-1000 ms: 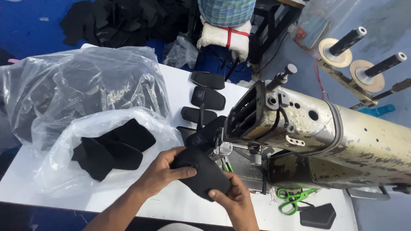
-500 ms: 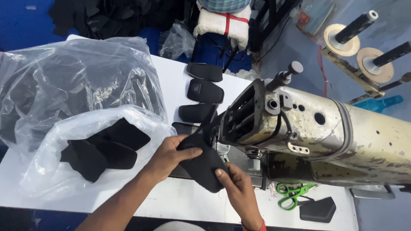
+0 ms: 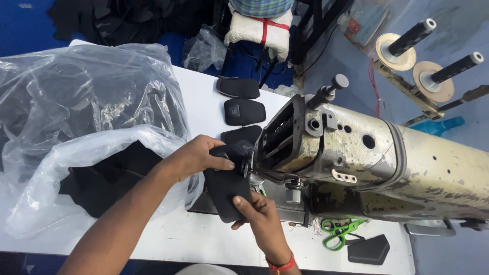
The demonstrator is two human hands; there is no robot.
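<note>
White tabletop (image 3: pixel 204 97) carries plastic bags (image 3: pixel 76 117) and a worn sewing machine (image 3: pixel 377 163); both hands, left hand (image 3: pixel 201 158) and right hand (image 3: pixel 257 214), clamp a black pad (image 3: pixel 229 186).

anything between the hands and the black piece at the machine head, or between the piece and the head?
Nothing visible. The left hand grips the top of the black padded piece, the right hand pinches its lower end. The piece's top edge sits right against the sewing machine head; the needle area itself is hidden behind the piece and head.
</note>
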